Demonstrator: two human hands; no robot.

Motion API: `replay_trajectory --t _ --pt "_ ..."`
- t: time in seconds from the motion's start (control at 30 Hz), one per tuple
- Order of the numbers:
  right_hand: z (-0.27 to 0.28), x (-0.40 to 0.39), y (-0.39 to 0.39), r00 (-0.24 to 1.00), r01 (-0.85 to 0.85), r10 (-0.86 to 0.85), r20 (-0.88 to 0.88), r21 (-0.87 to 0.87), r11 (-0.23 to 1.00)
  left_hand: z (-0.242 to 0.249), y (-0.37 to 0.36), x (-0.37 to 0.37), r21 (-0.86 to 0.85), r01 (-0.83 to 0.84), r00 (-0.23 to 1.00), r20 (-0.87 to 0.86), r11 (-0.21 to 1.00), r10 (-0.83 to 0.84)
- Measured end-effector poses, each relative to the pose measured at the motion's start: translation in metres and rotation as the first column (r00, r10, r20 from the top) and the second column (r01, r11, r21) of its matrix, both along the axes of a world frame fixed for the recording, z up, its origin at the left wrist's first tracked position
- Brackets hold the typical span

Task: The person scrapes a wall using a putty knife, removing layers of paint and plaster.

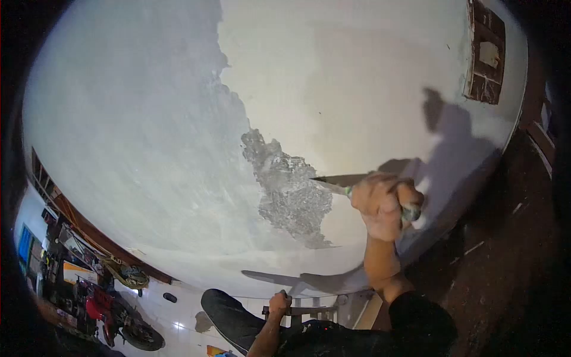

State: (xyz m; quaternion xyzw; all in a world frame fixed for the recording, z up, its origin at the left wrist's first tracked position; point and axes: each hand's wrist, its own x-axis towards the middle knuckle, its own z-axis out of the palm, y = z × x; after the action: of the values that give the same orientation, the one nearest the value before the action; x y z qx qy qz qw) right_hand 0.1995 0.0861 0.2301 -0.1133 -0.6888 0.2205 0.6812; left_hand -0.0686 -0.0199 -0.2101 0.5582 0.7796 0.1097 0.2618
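Right hand [385, 205] clenches a scraper [335, 187], likely light, stiff, best gripped by its handle [411, 213]; left hand [278, 303], hold unclear

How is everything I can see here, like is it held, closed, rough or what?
Right grip: closed around the scraper's handle.
Scraper: held, blade toward the grey patch; contact hard to tell.
Left grip: closed on the rail.
Rail: held.
Wall: pale, unevenly coated.
Grey patch: rough.
Motorbike: riderless.
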Motion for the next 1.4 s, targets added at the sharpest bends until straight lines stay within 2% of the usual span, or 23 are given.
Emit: replay_trajectory --t 0.07,0.1,0.13,0.17,0.2,0.23,0.3,0.4,0.57,0.6,0.67,0.7,0.77,0.83,0.93,0.97,1.03,1.07,1.17,1.27,1.3,1.37,1.4 --pt "0.006 0.022 0.005 0.839 -0.543 0.538 0.083 0.196 0.817 -0.007 0.001 -0.004 0.052 -0.010 1.000 -0.027 0.999 0.012" --pt "0.018 0.034 -0.001 0.784 -0.617 0.575 0.233 0.186 0.765 -0.004 0.003 -0.003 0.049 -0.018 0.999 -0.045 0.999 0.020" --pt "0.027 0.043 -0.017 0.833 -0.455 0.370 0.410 0.129 0.881 -0.001 0.002 -0.001 0.042 -0.023 0.998 -0.061 0.999 0.026" --pt "0.040 0.050 -0.033 0.787 -0.280 0.142 0.600 0.142 0.949 0.002 0.000 0.001 0.031 -0.027 0.997 -0.077 0.999 0.029" --pt "0.050 0.038 -0.044 0.649 0.064 -0.093 0.755 0.067 0.996 -0.003 0.001 -0.002 0.034 0.008 0.997 -0.081 0.999 -0.005" --pt "0.056 0.029 -0.049 0.451 0.354 -0.358 0.818 0.204 0.913 -0.008 0.001 -0.005 0.055 0.018 0.997 -0.081 0.998 -0.014" --pt "0.043 0.021 -0.038 0.208 0.642 -0.731 0.651 0.473 0.604 -0.003 0.000 -0.004 0.098 0.040 0.996 -0.079 0.994 -0.032" --pt "0.030 0.013 -0.033 0.000 0.770 -0.901 0.434 0.575 0.276 -0.006 0.003 -0.003 0.128 -0.020 1.000 -0.019 0.992 0.023" --pt "-0.012 0.009 -0.051 -0.263 0.837 -0.930 0.256 0.540 -0.088 -0.006 0.004 -0.001 0.105 -0.029 0.996 -0.080 0.994 0.038" --pt "-0.035 0.004 -0.031 -0.238 0.895 -0.932 0.274 0.435 -0.101 -0.004 0.004 -0.001 0.116 -0.031 0.997 -0.066 0.993 0.039" --pt "-0.071 -0.008 0.013 -0.004 0.990 -0.964 0.267 0.140 0.034 -0.004 0.001 0.000 0.141 -0.048 0.997 -0.050 0.989 0.055" --pt "-0.061 -0.001 -0.008 0.349 0.925 -0.880 0.323 0.034 0.379 -0.008 -0.005 0.002 0.150 -0.044 0.996 -0.068 0.988 0.055" --pt "-0.030 0.007 -0.037 0.879 0.441 -0.384 0.281 -0.178 0.880 -0.010 -0.001 -0.001 0.199 -0.042 0.991 -0.116 0.979 0.066" --pt "-0.016 0.006 -0.041 0.978 0.128 -0.092 0.189 -0.192 0.973 -0.005 -0.004 -0.001 0.163 -0.077 0.995 -0.055 0.984 0.087" --pt "0.013 -0.004 -0.018 0.960 0.265 -0.264 0.096 0.009 0.964 -0.011 0.002 -0.004 0.150 -0.090 0.995 -0.038 0.985 0.096" --pt "0.014 -0.007 -0.025 0.842 0.492 -0.481 0.243 0.017 0.870 -0.014 -0.005 -0.004 0.165 -0.091 0.995 -0.012 0.982 0.094" --pt "0.017 -0.013 -0.038 0.387 0.822 -0.761 0.521 0.178 0.541 -0.008 -0.001 -0.004 0.214 -0.101 0.995 0.038 0.972 0.095" --pt "0.032 -0.020 -0.049 -0.430 0.719 -0.730 0.531 0.691 0.079 -0.006 0.003 -0.003 0.124 -0.137 0.991 0.012 0.983 0.137" --pt "0.038 0.020 -0.058 -0.176 0.593 -0.549 0.817 0.533 0.603 -0.010 0.002 -0.004 0.175 -0.128 0.992 0.006 0.976 0.129" --pt "0.023 0.005 -0.032 0.158 0.746 -0.785 0.600 0.448 0.493 -0.013 0.004 -0.003 0.173 -0.141 0.990 0.033 0.975 0.137" --pt "0.016 -0.004 -0.015 0.345 0.765 -0.776 0.528 0.322 0.558 -0.013 0.002 -0.004 0.173 -0.139 0.990 0.035 0.975 0.135" --pt "-0.002 -0.014 0.011 0.791 0.558 -0.538 0.291 0.015 0.829 -0.005 -0.003 0.000 0.169 -0.138 0.990 0.021 0.976 0.136" --pt "-0.003 -0.015 0.010 0.979 0.194 -0.188 0.073 -0.090 0.977 0.002 0.000 -0.001 0.180 -0.140 0.990 0.010 0.974 0.140"
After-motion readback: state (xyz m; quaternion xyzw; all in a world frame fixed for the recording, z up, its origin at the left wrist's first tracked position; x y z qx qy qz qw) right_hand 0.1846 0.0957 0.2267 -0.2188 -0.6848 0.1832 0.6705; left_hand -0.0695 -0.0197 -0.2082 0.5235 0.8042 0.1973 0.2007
